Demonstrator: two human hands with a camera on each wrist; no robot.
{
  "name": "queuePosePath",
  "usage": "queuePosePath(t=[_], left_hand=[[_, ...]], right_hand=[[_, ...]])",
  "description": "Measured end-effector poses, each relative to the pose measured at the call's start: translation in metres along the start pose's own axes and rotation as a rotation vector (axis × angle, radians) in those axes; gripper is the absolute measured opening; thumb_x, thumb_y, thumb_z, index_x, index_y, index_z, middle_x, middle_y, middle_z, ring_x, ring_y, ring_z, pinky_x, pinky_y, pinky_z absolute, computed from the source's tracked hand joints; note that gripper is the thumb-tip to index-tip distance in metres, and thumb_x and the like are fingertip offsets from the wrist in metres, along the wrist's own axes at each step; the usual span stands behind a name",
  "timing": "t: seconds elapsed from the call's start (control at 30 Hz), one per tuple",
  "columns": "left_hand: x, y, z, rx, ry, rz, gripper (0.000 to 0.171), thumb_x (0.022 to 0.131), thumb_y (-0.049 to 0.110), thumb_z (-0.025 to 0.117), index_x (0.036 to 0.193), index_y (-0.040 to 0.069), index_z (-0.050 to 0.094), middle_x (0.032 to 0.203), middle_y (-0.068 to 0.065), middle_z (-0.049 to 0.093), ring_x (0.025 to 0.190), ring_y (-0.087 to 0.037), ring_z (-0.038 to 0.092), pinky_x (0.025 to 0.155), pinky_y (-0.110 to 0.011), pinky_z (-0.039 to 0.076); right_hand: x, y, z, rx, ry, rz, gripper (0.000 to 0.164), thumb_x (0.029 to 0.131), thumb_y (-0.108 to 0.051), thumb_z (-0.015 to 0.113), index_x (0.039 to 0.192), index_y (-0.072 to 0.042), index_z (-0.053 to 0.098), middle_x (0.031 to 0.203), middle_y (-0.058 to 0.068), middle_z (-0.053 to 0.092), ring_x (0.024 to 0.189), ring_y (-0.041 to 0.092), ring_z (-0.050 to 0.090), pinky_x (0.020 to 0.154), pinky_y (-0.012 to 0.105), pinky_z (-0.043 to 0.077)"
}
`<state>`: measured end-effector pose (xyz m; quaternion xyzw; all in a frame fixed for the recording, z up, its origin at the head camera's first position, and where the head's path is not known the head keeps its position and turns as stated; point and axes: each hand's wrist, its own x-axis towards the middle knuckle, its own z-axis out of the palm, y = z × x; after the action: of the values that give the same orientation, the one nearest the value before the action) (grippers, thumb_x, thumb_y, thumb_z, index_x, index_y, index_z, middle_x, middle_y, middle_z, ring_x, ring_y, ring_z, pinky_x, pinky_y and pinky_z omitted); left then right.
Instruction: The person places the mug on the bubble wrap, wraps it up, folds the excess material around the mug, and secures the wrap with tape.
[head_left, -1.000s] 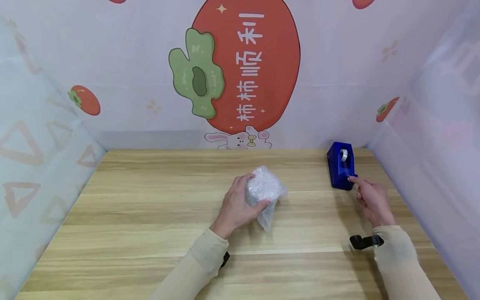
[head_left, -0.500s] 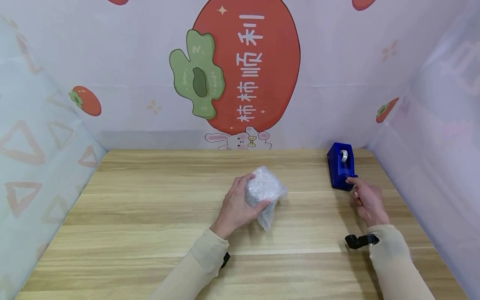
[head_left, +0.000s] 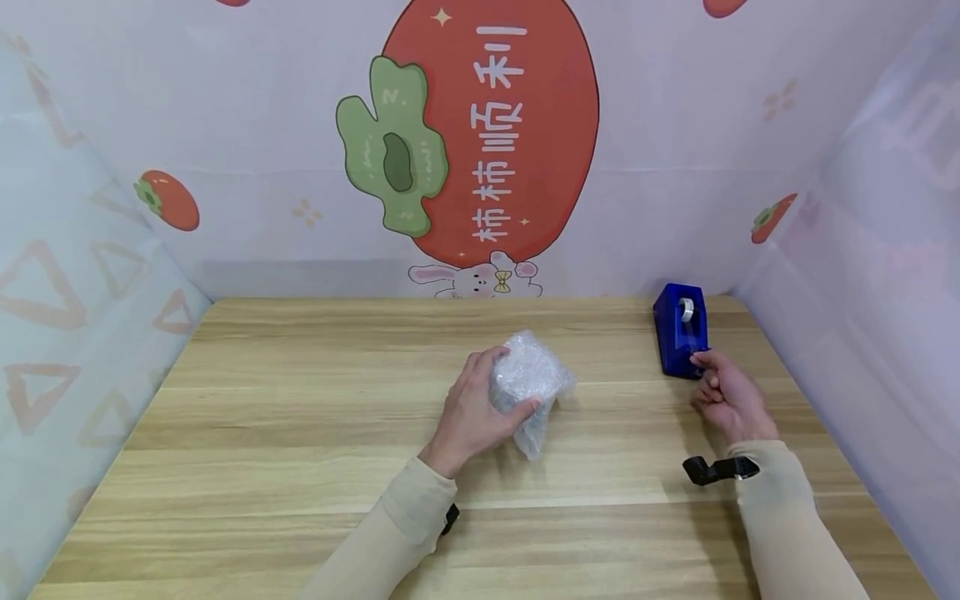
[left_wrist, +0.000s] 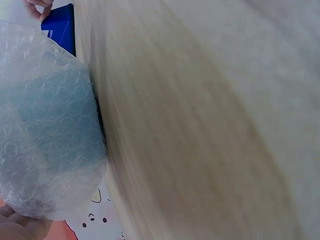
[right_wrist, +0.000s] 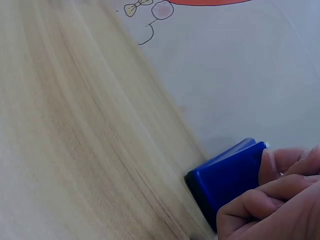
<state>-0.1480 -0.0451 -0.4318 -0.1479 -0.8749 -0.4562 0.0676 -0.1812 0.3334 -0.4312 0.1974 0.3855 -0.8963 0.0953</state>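
Note:
A package in bubble wrap (head_left: 531, 371) rests mid-table, with a loose flap toward the front. Through the wrap, the left wrist view shows something pale blue and box-like (left_wrist: 62, 117). My left hand (head_left: 474, 414) grips the package from its left side, thumb in front and fingers behind. A blue tape dispenser (head_left: 670, 346) stands at the back right, holding a roll of clear tape (head_left: 687, 311). At its front end my right hand (head_left: 731, 400) pinches the tape's end between thumb and forefinger, other fingers curled. The tape end itself is mostly hidden by the fingertips.
The wooden table (head_left: 300, 400) runs back to a printed white wall cloth (head_left: 285, 217). Cloth side walls rise along both edges, the right one (head_left: 862, 333) close to the dispenser. A black wrist mount (head_left: 716, 471) juts from the right wrist.
My right hand has shifted slightly left at the dispenser's front, its fingers curling in more. The left hand, the package and the dispenser have stayed in place.

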Motion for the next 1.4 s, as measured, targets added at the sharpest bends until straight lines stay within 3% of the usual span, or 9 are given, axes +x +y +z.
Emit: queuePosePath(t=[0.1,0.2,0.3,0.57,0.7,0.87,1.03,1.17,1.4], left_hand=[[0.000,0.000,0.000,0.004,0.000,-0.007,0.078,0.081,0.044,0.081,0.143,0.010,0.048,0.135,-0.011,0.053,0.119,-0.032,0.057,0.099,-0.057,0.049],[-0.001,0.000,0.001,0.009,-0.003,-0.013,0.078,0.081,0.045,0.080,0.144,0.010,0.048,0.135,-0.011,0.052,0.118,-0.032,0.057,0.099,-0.057,0.049],[-0.003,0.000,0.000,0.007,-0.002,-0.021,0.079,0.081,0.046,0.080,0.143,0.011,0.048,0.136,-0.010,0.052,0.119,-0.032,0.056,0.099,-0.057,0.048],[-0.005,0.001,-0.001,0.014,0.001,-0.030,0.079,0.081,0.045,0.081,0.143,0.010,0.048,0.136,-0.010,0.052,0.120,-0.032,0.056,0.101,-0.057,0.048],[-0.003,0.003,-0.001,0.019,-0.004,-0.025,0.078,0.081,0.043,0.081,0.143,0.010,0.048,0.135,-0.011,0.052,0.119,-0.032,0.057,0.100,-0.057,0.048],[-0.001,0.002,-0.001,0.013,-0.009,-0.020,0.078,0.081,0.043,0.081,0.143,0.010,0.047,0.135,-0.012,0.052,0.119,-0.033,0.056,0.100,-0.057,0.048],[-0.001,0.001,-0.001,0.010,0.003,0.013,0.078,0.081,0.042,0.082,0.143,0.008,0.049,0.134,-0.012,0.053,0.118,-0.033,0.058,0.099,-0.055,0.049],[-0.001,-0.001,-0.001,0.011,0.008,0.034,0.078,0.081,0.041,0.081,0.143,0.007,0.050,0.133,-0.013,0.054,0.117,-0.032,0.058,0.098,-0.053,0.049],[0.000,-0.001,-0.002,0.001,-0.004,0.041,0.078,0.081,0.043,0.081,0.143,0.006,0.050,0.133,-0.013,0.054,0.118,-0.033,0.058,0.100,-0.054,0.048]], right_hand=[[0.001,0.002,0.002,-0.053,0.061,-0.009,0.032,0.103,-0.005,0.047,0.076,-0.007,0.064,0.047,-0.005,0.043,0.041,0.006,0.031,0.052,0.020,0.015],[0.005,0.009,0.003,-0.200,0.173,-0.038,0.030,0.098,-0.001,0.054,0.071,-0.009,0.065,0.049,-0.006,0.045,0.040,0.005,0.034,0.046,0.020,0.023],[0.009,0.015,0.002,-0.344,0.209,-0.052,0.030,0.096,-0.001,0.059,0.070,-0.010,0.069,0.050,-0.007,0.045,0.039,0.005,0.035,0.044,0.022,0.025],[0.008,0.019,-0.003,-0.485,0.066,-0.089,0.028,0.102,-0.013,0.061,0.076,-0.014,0.071,0.046,-0.008,0.040,0.040,0.006,0.033,0.049,0.026,0.018],[0.001,0.019,0.000,-0.574,0.075,-0.127,0.023,0.099,-0.019,0.068,0.075,-0.017,0.069,0.050,-0.008,0.043,0.042,0.006,0.035,0.046,0.025,0.022],[-0.009,0.019,0.006,-0.758,0.089,-0.195,0.006,0.098,-0.031,0.069,0.098,-0.028,0.074,0.058,-0.009,0.050,0.047,0.004,0.039,0.044,0.021,0.032],[-0.013,0.024,0.015,-0.813,0.037,-0.274,0.010,0.098,-0.029,0.069,0.107,-0.026,0.073,0.067,-0.007,0.055,0.052,0.005,0.045,0.045,0.022,0.032],[-0.016,0.030,0.024,-0.916,-0.012,-0.322,0.023,0.098,-0.031,0.069,0.119,-0.020,0.068,0.072,-0.007,0.056,0.057,0.005,0.048,0.048,0.024,0.035],[-0.022,0.037,0.041,-1.035,-0.167,-0.409,0.039,0.101,-0.032,0.064,0.133,-0.010,0.061,0.060,-0.008,0.050,0.057,0.007,0.049,0.048,0.025,0.037]])
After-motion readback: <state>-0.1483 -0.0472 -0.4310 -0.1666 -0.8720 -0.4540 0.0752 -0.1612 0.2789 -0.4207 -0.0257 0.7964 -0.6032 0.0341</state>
